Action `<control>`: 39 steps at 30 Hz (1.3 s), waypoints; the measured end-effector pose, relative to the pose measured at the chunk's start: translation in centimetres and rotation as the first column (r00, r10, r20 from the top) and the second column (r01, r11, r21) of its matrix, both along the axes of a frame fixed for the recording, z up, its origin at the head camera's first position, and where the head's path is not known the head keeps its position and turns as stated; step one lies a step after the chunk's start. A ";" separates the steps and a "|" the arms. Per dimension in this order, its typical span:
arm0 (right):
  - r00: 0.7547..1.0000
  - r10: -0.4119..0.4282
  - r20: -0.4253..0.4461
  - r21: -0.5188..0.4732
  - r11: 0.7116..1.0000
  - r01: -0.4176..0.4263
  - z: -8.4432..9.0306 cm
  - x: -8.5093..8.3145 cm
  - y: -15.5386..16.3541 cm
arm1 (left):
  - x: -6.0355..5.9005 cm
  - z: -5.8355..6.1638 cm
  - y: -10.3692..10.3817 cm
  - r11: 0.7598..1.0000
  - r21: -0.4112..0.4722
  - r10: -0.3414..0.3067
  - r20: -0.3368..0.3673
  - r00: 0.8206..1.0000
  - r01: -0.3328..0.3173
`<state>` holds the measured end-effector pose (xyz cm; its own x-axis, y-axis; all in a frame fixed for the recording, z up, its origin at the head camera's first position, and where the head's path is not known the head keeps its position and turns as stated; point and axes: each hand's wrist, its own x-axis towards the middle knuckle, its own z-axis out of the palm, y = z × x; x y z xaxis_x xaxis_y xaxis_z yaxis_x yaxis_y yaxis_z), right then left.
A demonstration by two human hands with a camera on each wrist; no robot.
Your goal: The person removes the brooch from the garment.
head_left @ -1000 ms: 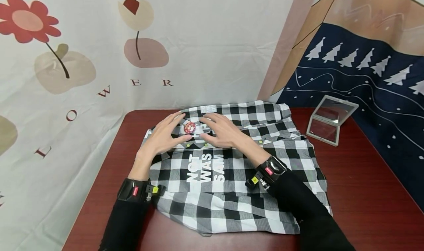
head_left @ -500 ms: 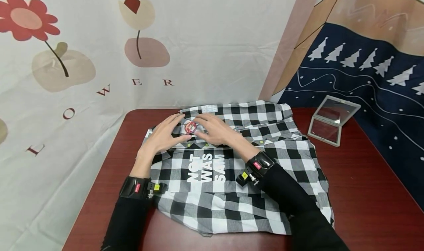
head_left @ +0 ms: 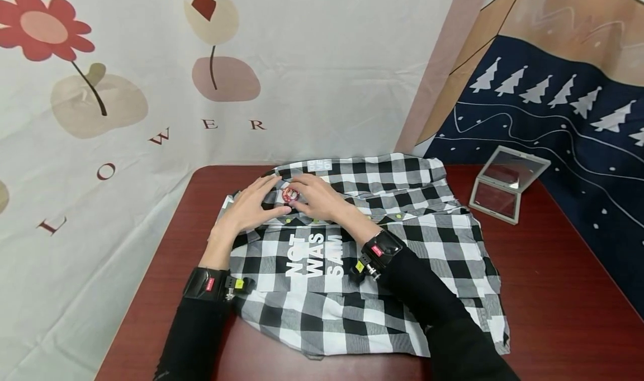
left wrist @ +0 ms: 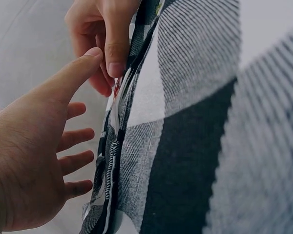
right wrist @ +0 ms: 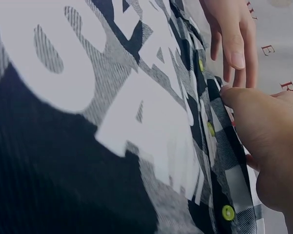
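A black-and-white checked shirt (head_left: 427, 247) lies on the table, with white lettering (head_left: 314, 255) on it and small yellow-green buttons (right wrist: 228, 212) along its placket. Near the collar sits a round red badge (head_left: 289, 195). Left of the badge is my left hand (head_left: 244, 208); in the left wrist view this hand (left wrist: 34, 146) shows spread, extended fingers and holds nothing. From the right, my right hand (head_left: 322, 199) arches over the badge, thumb and fingers apart on either side of it. In the left wrist view the right thumb (left wrist: 115, 63) points down right at the badge's edge.
An open, hinged square case (head_left: 508, 182) with reflective panels stands at the table's right rear. Behind the reddish-brown table (head_left: 553, 291) hangs a white flower-print cloth (head_left: 327, 62), with a dark blue tree-print cloth (head_left: 553, 129) to the right.
My right hand has moved left across the shirt, bringing its thumb and fingers to the badge. My left hand has stayed nearly still, and the shirt lies much as before.
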<state>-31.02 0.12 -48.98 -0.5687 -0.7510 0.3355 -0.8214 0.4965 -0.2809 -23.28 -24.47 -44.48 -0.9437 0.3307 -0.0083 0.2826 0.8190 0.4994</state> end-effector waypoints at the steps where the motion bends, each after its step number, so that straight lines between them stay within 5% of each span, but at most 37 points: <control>1: 1.000 0.005 -0.016 -0.010 1.000 -0.005 -0.1 0.0 -0.2 | 0.0 -0.1 0.0 1.000 0.001 0.000 0.003 1.000 0.000; 11: 0.997 -0.031 -0.065 0.090 0.995 0.037 1.3 1.6 -1.1 | -0.1 -0.6 0.0 1.000 -0.008 0.001 0.022 1.000 -0.001; 23: 0.996 -0.085 -0.038 0.086 0.992 0.088 1.3 1.7 -1.4 | -0.2 -0.7 0.2 1.000 -0.008 -0.019 -0.020 1.000 0.019; 34: 0.996 -0.086 -0.003 0.005 0.996 0.086 1.3 1.5 -1.2 | -1.1 -2.1 -0.7 0.996 0.080 -0.034 -0.078 0.996 0.040; 38: 0.997 -0.073 0.015 -0.043 0.996 0.073 1.4 1.4 -1.0 | -0.9 -1.4 -0.4 0.996 0.077 -0.031 -0.074 0.997 0.037; 39: 0.997 -0.069 0.017 -0.052 0.996 0.069 1.5 1.3 -0.9 | -1.4 -2.1 -0.7 0.996 0.074 -0.035 -0.095 0.995 0.042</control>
